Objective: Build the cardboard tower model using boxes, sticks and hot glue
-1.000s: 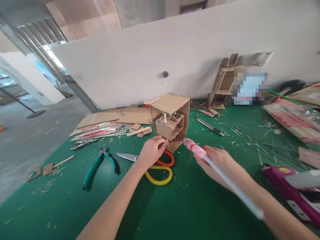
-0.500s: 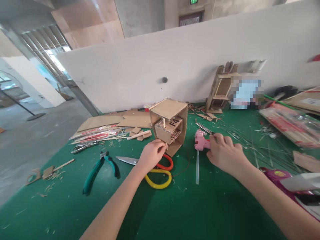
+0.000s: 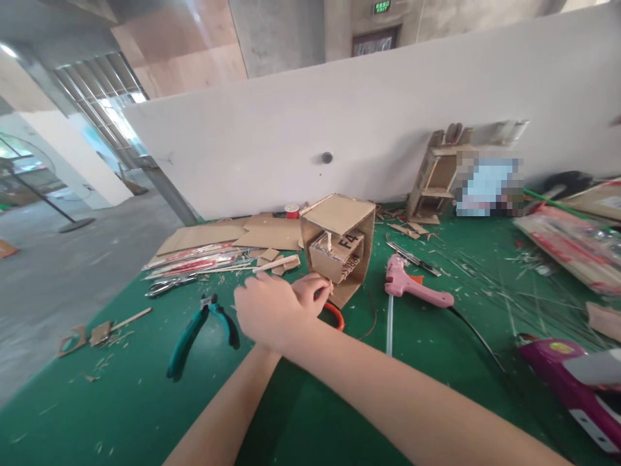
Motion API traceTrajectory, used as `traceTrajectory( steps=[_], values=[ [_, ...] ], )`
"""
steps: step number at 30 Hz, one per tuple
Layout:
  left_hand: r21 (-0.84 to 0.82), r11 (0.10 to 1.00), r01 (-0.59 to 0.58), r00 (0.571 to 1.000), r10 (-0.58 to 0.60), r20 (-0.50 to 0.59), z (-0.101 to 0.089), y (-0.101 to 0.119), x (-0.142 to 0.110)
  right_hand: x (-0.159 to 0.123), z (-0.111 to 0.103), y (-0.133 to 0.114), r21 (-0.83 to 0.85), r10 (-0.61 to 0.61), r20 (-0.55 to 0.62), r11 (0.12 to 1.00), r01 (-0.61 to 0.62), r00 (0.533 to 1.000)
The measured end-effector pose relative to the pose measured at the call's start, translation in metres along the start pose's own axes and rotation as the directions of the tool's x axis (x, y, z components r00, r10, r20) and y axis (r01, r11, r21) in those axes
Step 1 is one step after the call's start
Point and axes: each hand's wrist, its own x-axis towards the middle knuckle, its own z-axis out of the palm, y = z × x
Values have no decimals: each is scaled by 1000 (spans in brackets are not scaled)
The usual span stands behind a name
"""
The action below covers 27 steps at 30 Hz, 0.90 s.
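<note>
One cardboard box [image 3: 338, 213] is standing on one counter [image 3: 310, 421]. At its lower front, the left hand [image 3: 312, 291] is pinching one small piece [image 3: 331, 286]. The right hand [image 3: 266, 310] is overlapping the left one, concealing its own grip; its state cannot be told. One glue gun [image 3: 412, 285] is lying to the right, one pair of pliers [image 3: 194, 336] left.

the inner cardboard box [image 3: 326, 260] bears "f4" in large dark characters on its top face; lettering on its side appears to begin "pr", the remainder not legible with certainty. the green sign [image 3: 381, 7] high at the back reads "exit", beneath smaller characters too small to make out. on the purple tool [image 3: 543, 366], the yellow label [image 3: 561, 347] is unreadable.
</note>
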Motion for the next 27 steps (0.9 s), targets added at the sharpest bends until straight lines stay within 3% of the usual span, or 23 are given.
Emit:
traceTrajectory(
  steps=[3, 6, 11, 27],
  values=[
    [-16, 1000, -11, 1000, 12, 18, 0, -1, 1, 54, 30, 12, -70, -10, 72, 997, 15, 997],
    [-25, 1000, -3, 999, 4, 37, -3, 0, 1, 78, 53, 19, -145, 52, 105, 989, -36, 993],
    [-47, 999, -11, 999, 13, 34, -4, -1, 1, 84, 71, 24, -179, 26, 137, 984, -1, 990],
    [-102, 992, -68, 998, 70, 12, 1, -10, 1, 100, 78, 24, -135, -22, 72, 990, 32, 997]
  ],
)
